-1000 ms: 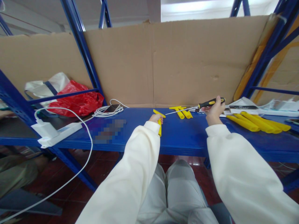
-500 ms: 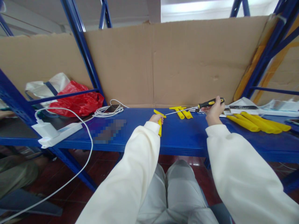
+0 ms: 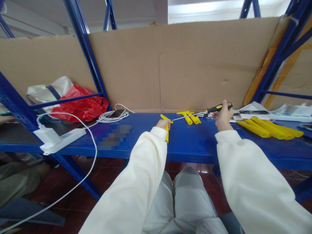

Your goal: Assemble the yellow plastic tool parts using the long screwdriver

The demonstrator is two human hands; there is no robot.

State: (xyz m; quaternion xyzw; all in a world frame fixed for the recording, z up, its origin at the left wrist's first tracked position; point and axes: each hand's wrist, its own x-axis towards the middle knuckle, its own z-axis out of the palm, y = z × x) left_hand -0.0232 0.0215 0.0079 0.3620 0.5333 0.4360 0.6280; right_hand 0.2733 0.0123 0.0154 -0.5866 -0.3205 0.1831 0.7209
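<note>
My left hand [image 3: 163, 124] is closed around a yellow T-shaped plastic piece [image 3: 167, 135], its handle pointing down toward me and its crossbar angled up to the left. My right hand [image 3: 223, 117] grips a black and yellow screwdriver [image 3: 214, 108], the shaft pointing left. The screwdriver's tip meets the yellow piece by my left fingers; the exact contact is too small to make out. Just beyond, more yellow T-shaped pieces [image 3: 188, 119] lie on the blue table [image 3: 146, 138]. Several yellow tubes [image 3: 270, 128] rest to the right of my right hand.
A white power strip [image 3: 64, 141] with a plugged-in charger and a looping cable sits at left. Behind it are a red plastic bag [image 3: 81, 104] and a coiled white cable [image 3: 113, 116]. A cardboard sheet [image 3: 190, 65] stands along the back. Blue metal posts [image 3: 85, 48] frame the table.
My right hand and the screwdriver handle have shifted very slightly to the left. My left hand and the yellow piece look unmoved.
</note>
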